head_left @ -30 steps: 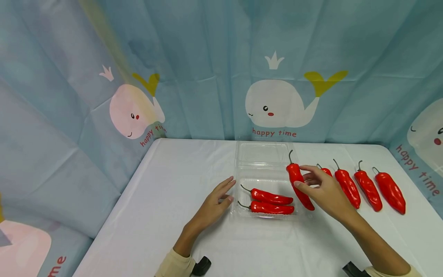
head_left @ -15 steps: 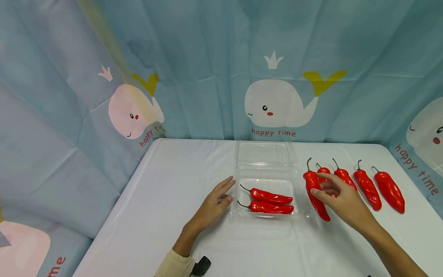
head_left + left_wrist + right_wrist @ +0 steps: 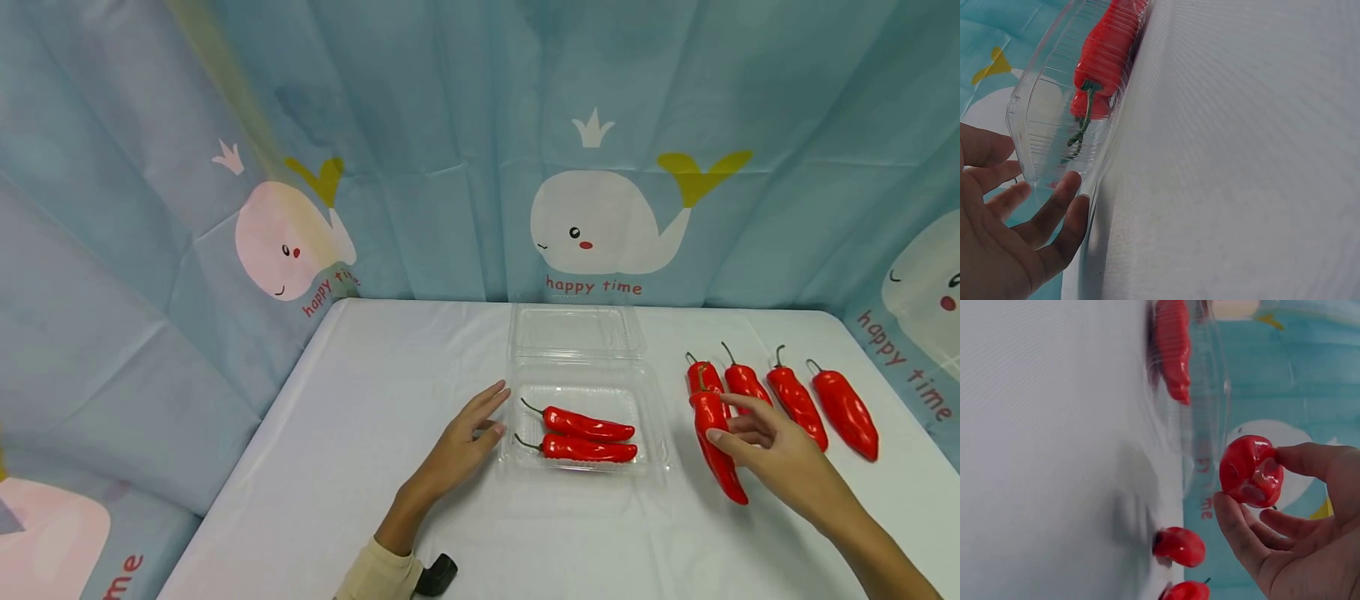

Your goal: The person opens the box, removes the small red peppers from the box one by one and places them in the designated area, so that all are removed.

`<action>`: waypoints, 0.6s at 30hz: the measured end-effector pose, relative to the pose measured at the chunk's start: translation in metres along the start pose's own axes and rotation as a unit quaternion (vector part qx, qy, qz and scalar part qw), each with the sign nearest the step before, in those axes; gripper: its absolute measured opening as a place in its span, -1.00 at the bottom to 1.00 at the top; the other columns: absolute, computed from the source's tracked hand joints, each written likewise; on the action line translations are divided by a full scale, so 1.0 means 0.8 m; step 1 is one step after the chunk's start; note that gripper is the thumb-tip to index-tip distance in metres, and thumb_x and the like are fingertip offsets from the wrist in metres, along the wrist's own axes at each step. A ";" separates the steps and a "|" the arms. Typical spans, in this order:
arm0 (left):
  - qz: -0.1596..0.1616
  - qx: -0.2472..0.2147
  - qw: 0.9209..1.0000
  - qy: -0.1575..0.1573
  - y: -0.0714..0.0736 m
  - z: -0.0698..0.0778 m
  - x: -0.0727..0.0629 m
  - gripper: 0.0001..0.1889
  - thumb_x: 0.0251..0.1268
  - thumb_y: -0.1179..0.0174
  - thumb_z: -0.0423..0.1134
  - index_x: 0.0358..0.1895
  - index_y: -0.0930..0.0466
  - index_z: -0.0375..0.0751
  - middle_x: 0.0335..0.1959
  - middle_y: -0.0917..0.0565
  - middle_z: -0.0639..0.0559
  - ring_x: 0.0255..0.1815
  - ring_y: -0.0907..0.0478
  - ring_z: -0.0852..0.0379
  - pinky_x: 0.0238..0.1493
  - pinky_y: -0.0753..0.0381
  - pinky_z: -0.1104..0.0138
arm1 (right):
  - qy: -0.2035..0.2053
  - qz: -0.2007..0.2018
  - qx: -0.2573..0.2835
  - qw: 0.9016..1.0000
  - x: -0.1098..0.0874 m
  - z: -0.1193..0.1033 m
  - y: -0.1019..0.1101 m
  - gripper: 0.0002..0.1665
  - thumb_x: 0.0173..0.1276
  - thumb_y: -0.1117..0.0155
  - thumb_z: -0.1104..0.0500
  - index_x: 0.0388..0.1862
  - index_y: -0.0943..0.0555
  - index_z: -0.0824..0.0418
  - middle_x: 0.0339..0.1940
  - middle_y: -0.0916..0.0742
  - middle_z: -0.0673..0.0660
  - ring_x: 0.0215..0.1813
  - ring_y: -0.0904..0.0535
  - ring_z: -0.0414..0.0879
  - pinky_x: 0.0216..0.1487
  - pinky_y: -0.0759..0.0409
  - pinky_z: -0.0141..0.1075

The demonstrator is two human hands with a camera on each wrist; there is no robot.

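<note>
My right hand [image 3: 783,458] pinches a red chili pepper [image 3: 716,446] between thumb and fingers, with its stem pointing away from me. In the right wrist view that pepper [image 3: 1251,472] is seen end-on, held above the table. My left hand [image 3: 457,450] has its fingers loosely extended at the left side of a clear plastic clamshell box [image 3: 652,417]. In the left wrist view the fingertips are at the wall of the box [image 3: 1035,119]; whether all of them touch is hard to tell. Two red peppers [image 3: 588,425] lie side by side inside it, stems to the left.
The box's lid [image 3: 573,332] lies folded back behind it. To the right, a row of red peppers [image 3: 843,415] rests on the white tablecloth [image 3: 360,392], the leftmost partly behind the held one. A blue whale-print curtain [image 3: 435,150] closes off the back and sides.
My right hand has carried the held pepper rightward and toward me, from over the box's right edge to a spot before the row. The left hand stays where it was.
</note>
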State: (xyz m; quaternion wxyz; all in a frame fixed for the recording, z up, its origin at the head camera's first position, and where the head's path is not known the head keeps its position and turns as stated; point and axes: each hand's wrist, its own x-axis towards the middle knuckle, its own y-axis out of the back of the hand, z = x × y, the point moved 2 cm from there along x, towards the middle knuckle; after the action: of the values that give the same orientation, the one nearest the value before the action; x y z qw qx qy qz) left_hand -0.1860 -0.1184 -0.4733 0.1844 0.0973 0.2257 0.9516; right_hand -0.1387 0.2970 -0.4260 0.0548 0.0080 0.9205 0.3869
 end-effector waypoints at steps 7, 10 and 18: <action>0.000 0.000 1.000 0.003 0.000 0.001 0.000 -0.42 0.67 -0.04 -0.28 0.66 -0.28 -0.12 0.73 -0.17 0.03 0.35 -0.60 -0.25 0.36 -0.54 -0.24 | -0.028 -0.009 -0.002 1.000 -0.005 0.024 0.008 0.01 0.49 -0.39 -0.17 0.60 -0.24 0.43 0.23 -0.62 0.57 0.08 -0.70 0.30 -0.19 -0.83 -0.08; -0.001 -0.001 1.000 0.004 -0.001 0.001 0.001 -0.42 0.66 -0.04 -0.29 0.66 -0.28 -0.13 0.73 -0.17 0.00 0.35 -0.60 -0.25 0.36 -0.53 -0.25 | -0.045 -0.023 -0.002 0.999 -0.007 0.033 0.009 0.03 0.50 -0.38 -0.17 0.60 -0.22 0.47 0.24 -0.60 0.60 0.09 -0.70 0.31 -0.17 -0.83 -0.08; 0.000 0.000 1.000 0.001 0.000 0.001 0.000 -0.42 0.66 -0.04 -0.30 0.66 -0.28 -0.13 0.73 -0.18 0.02 0.36 -0.59 -0.26 0.36 -0.53 -0.24 | -0.104 -0.067 -0.007 0.992 -0.016 0.050 0.007 0.15 0.47 -0.37 -0.28 0.63 -0.14 0.46 0.29 -0.57 0.61 0.17 -0.66 0.37 -0.04 -0.81 -0.01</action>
State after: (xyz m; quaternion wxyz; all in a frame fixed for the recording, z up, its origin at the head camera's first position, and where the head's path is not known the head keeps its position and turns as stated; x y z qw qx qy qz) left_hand -0.1858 -0.1179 -0.4724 0.1839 0.0963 0.2256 0.9518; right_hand -0.1220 0.3288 -0.4485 0.1760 -0.0137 0.9055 0.3858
